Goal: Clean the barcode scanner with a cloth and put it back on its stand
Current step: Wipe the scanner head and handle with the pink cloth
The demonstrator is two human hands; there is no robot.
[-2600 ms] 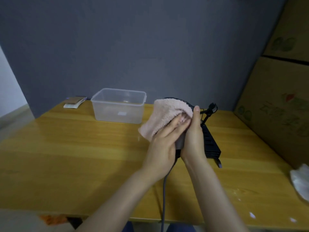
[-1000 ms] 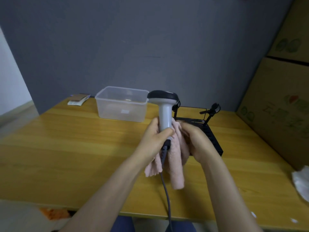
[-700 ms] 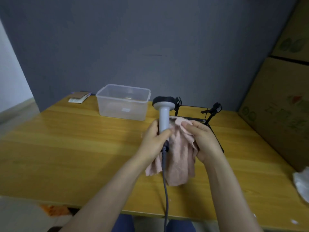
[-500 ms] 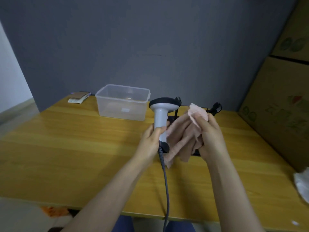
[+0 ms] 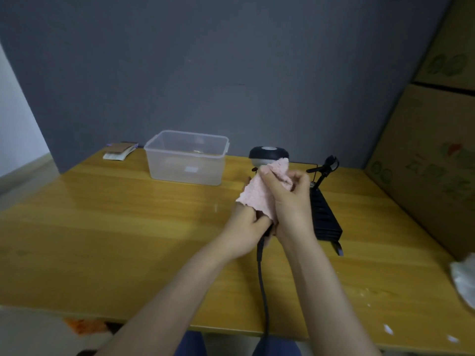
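Scanner [image 5: 267, 155] in cloth-wrapped left hand [image 5: 248, 227]

Both hands [image 5: 270, 214] around cloth-wrapped scanner [image 5: 267, 154] above table [image 5: 128, 227]

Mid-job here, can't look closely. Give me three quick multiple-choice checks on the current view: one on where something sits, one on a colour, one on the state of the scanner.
1. Where does the clear plastic container stand?
A. On the table, left of the hands
B. On the floor
C. On the cardboard boxes

2. What colour is the cloth?
A. Blue
B. Pale pink
C. Green

3. What state is the barcode scanner in?
A. Seated on its stand
B. Lying flat on the table
C. Held up in the hands, cloth around its handle

Answers:
1 A: the clear plastic container rests on the table, left of both hands.
2 B: the cloth is pale pink.
3 C: the left hand grips the base of the barcode scanner, the right hand presses the cloth on it, and the stand holds nothing.
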